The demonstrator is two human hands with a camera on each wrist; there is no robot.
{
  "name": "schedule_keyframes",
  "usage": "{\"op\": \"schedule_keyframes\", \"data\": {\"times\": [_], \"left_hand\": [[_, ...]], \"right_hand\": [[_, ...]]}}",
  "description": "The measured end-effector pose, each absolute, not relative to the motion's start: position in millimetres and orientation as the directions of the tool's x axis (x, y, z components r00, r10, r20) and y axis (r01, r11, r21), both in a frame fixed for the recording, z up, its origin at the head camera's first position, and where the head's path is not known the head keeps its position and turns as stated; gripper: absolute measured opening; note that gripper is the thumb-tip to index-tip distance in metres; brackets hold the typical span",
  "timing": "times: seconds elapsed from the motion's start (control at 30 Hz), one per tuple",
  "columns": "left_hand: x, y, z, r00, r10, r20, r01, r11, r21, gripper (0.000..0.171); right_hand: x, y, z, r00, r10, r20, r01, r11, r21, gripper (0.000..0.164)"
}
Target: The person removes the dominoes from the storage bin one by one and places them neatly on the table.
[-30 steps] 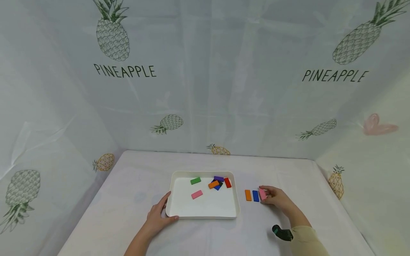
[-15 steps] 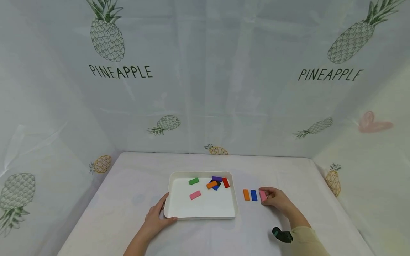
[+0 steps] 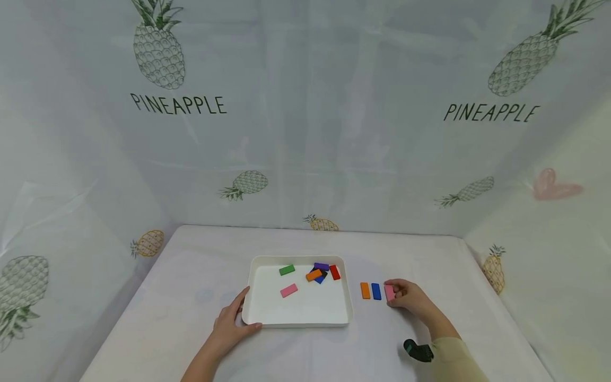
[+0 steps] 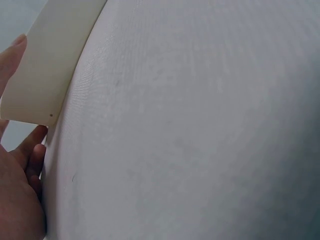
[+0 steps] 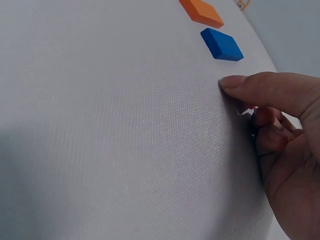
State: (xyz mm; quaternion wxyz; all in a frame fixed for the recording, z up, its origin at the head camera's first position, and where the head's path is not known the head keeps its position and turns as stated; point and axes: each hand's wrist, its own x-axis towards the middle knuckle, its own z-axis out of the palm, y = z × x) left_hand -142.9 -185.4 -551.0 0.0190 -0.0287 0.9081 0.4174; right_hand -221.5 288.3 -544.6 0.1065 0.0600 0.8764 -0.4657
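Note:
In the head view, my left hand (image 3: pixel 230 324) holds the near left corner of a white tray (image 3: pixel 305 325), thumb on its front wall and fingers along its left side. The left wrist view shows the thumb and fingers around the tray's corner (image 4: pixel 50 75). To the right of the tray, my right hand (image 3: pixel 411 298) pinches a pink domino-like block (image 3: pixel 389 292) at its two ends. It lies right of a blue block (image 3: pixel 376 291) and an orange block (image 3: pixel 365 291), roughly in line with them. In the right wrist view, the hand mostly hides the pink block.
Inside the tray lie a green block (image 3: pixel 287 270), another pink block (image 3: pixel 288 290) and a red one (image 3: pixel 334 272). An orange block (image 3: pixel 313 275) overlaps a small pile with a purple block (image 3: pixel 322 266). A dark wrist device (image 3: pixel 418 350) sits at the right sleeve.
The pink block in my right hand has shifted slightly right, away from the blue block, and stands less tilted. My left hand keeps its place on the tray; the head view has shifted a little.

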Motion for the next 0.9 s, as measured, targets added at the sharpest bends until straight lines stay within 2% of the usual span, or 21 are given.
{"op": "schedule_keyframes", "data": {"times": [0.47,0.9], "left_hand": [[-144.7,-184.3,-549.8,-0.996,-0.047,-0.076,-0.089,0.656,0.75,0.098],[-141.8,-187.2,-547.3,-0.999,-0.03,-0.026,-0.039,0.645,0.763,0.095]], "right_hand": [[-224.6,287.7,-544.3,-0.973,-0.003,-0.229,0.187,0.565,-0.803,0.057],[-224.5,285.6,-540.0,-0.969,-0.024,-0.245,0.186,0.58,-0.793,0.052]]}}
